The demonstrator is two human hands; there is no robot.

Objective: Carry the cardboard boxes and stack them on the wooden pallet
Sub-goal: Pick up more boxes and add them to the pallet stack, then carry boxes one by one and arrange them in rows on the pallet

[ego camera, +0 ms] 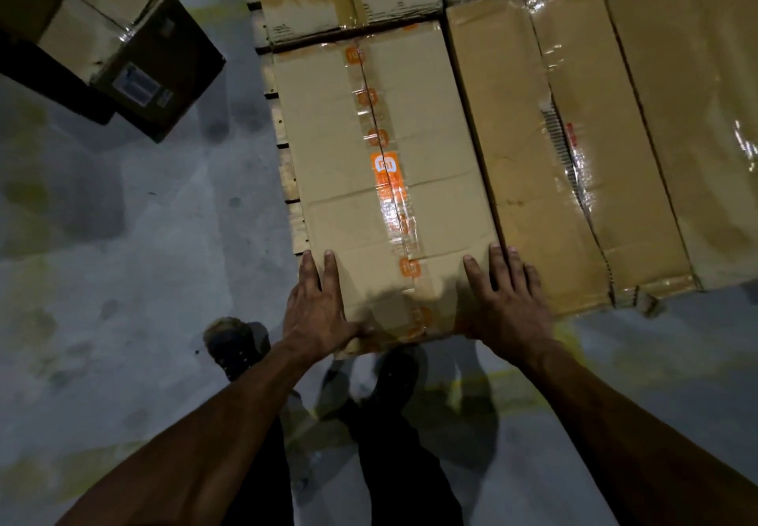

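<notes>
hands flat on near end | left hand (316, 304) and right hand (502, 300), fingers spread, gripping nothing | long tan cardboard box with orange tape (381, 181) runs far from them | slatted wooden pallet (283, 136) edge left

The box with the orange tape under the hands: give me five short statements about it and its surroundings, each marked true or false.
1. Both hands lie flat on the near end of the orange-taped box. True: the left hand and the right hand rest palms down on its top.
2. The orange tape runs along the middle seam. True.
3. The box stands alone on the floor. False: it lies beside the clear-taped box with wooden pallet slats showing along its left edge.
4. The right hand grips a tape roll. False: it holds nothing, fingers spread.
5. No other box is off the pallet. False: a labelled box stands at upper left, apart.
</notes>
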